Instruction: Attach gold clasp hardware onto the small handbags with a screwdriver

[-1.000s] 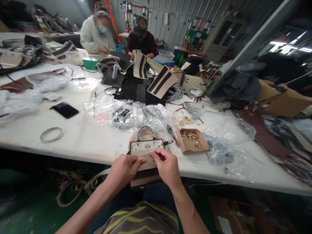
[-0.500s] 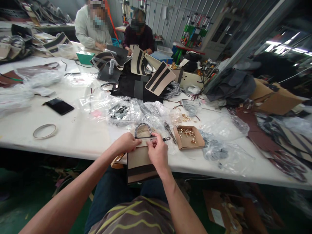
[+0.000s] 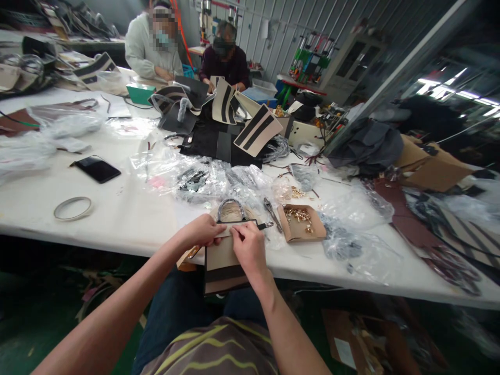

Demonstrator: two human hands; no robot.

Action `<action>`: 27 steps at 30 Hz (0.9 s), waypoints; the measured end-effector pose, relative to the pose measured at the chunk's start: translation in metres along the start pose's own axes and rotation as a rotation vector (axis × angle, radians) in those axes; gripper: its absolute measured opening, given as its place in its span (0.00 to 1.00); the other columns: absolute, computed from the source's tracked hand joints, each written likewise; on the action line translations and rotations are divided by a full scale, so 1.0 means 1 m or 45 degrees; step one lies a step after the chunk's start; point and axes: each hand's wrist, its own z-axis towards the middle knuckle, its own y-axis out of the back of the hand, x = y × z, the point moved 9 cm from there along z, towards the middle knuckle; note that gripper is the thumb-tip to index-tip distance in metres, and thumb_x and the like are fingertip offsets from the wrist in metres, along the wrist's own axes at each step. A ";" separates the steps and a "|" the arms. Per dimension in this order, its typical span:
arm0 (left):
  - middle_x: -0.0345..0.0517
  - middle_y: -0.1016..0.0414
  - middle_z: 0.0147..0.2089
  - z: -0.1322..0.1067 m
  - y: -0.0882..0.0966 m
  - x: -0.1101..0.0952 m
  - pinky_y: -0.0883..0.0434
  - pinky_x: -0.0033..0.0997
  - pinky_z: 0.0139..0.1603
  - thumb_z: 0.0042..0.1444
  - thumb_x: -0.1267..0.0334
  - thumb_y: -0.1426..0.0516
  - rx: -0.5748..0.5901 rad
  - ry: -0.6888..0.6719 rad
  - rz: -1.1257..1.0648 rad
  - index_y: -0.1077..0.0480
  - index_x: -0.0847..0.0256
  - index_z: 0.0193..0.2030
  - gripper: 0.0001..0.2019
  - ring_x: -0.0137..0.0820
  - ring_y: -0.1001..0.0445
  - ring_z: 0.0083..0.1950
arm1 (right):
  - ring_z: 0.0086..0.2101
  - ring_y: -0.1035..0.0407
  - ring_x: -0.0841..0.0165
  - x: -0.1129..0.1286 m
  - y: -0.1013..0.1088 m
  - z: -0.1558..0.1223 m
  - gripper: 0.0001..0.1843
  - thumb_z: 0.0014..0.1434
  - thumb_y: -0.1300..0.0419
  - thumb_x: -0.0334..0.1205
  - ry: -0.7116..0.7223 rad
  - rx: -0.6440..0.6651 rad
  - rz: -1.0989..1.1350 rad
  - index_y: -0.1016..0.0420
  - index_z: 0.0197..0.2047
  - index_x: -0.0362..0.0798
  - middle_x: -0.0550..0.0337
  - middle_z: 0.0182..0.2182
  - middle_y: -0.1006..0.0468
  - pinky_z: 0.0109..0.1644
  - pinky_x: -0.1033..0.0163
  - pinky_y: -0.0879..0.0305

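A small beige handbag [image 3: 223,263] with a dark band and a grey top handle [image 3: 230,208] hangs over the near edge of the white table [image 3: 128,219]. My left hand [image 3: 200,231] is closed on the bag's upper left edge. My right hand [image 3: 247,249] pinches the top edge of the bag near its middle, fingers pressed together. What lies under the fingertips is hidden. A small tan leather piece [image 3: 186,259] hangs below my left wrist.
A cardboard tray of gold metal fittings [image 3: 302,223] and pliers [image 3: 271,211] lie right of the bag. Crumpled plastic bags [image 3: 203,179], a black phone [image 3: 97,169], a tape ring [image 3: 72,208] and striped bag panels [image 3: 258,130] cover the table. Two people sit at the far side.
The bag has slid toward me and hangs lower over the table edge. Both hands moved up onto its top edge, and my right hand shifted slightly left.
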 end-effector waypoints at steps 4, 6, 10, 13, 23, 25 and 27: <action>0.40 0.35 0.20 -0.010 -0.001 0.005 0.46 0.31 0.25 0.58 0.38 0.40 0.040 -0.078 -0.051 0.21 0.61 0.27 0.26 0.29 0.43 0.21 | 0.37 0.23 0.64 -0.005 -0.003 0.010 0.08 0.69 0.31 0.33 -0.008 0.094 0.030 0.09 0.39 0.48 0.56 0.34 0.19 0.45 0.61 0.29; 0.40 0.34 0.21 -0.016 0.000 0.009 0.46 0.31 0.26 0.57 0.39 0.40 0.056 -0.085 -0.063 0.21 0.61 0.27 0.25 0.29 0.42 0.22 | 0.35 0.24 0.66 -0.006 -0.005 0.014 0.08 0.68 0.30 0.34 -0.025 0.145 0.017 0.09 0.36 0.48 0.58 0.32 0.20 0.43 0.62 0.31; 0.41 0.33 0.21 -0.024 0.003 0.009 0.45 0.31 0.26 0.59 0.40 0.42 0.034 -0.115 -0.065 0.22 0.61 0.27 0.25 0.30 0.41 0.23 | 0.32 0.27 0.67 -0.001 -0.008 0.016 0.14 0.67 0.32 0.33 -0.019 0.175 -0.116 0.13 0.29 0.49 0.57 0.30 0.22 0.39 0.62 0.35; 0.42 0.33 0.21 -0.025 0.003 -0.009 0.44 0.31 0.28 0.62 0.43 0.45 -0.050 -0.246 -0.090 0.22 0.61 0.26 0.25 0.31 0.39 0.25 | 0.32 0.27 0.66 0.000 -0.013 0.018 0.16 0.65 0.34 0.30 -0.026 0.189 -0.201 0.17 0.24 0.49 0.57 0.29 0.22 0.39 0.61 0.37; 0.34 0.44 0.21 -0.108 0.076 -0.037 0.52 0.27 0.25 0.65 0.35 0.39 -0.520 -0.337 -0.565 0.22 0.61 0.36 0.27 0.26 0.49 0.23 | 0.34 0.25 0.63 0.013 -0.010 0.011 0.16 0.68 0.38 0.30 -0.005 0.189 -0.383 0.17 0.29 0.49 0.52 0.34 0.18 0.40 0.61 0.33; 0.34 0.42 0.21 -0.129 0.096 -0.014 0.47 0.26 0.25 0.67 0.36 0.38 -0.665 -0.312 -0.655 0.22 0.60 0.39 0.25 0.27 0.46 0.24 | 0.42 0.22 0.60 0.022 -0.004 -0.004 0.15 0.73 0.42 0.31 0.070 0.116 -0.367 0.14 0.40 0.49 0.49 0.44 0.16 0.48 0.59 0.28; 0.36 0.36 0.23 -0.139 0.092 0.012 0.41 0.26 0.26 0.67 0.36 0.37 -0.606 -0.281 -0.722 0.21 0.59 0.43 0.25 0.29 0.42 0.25 | 0.56 0.23 0.55 0.028 -0.001 -0.022 0.16 0.76 0.43 0.34 0.178 0.056 -0.355 0.15 0.58 0.51 0.47 0.57 0.16 0.63 0.51 0.28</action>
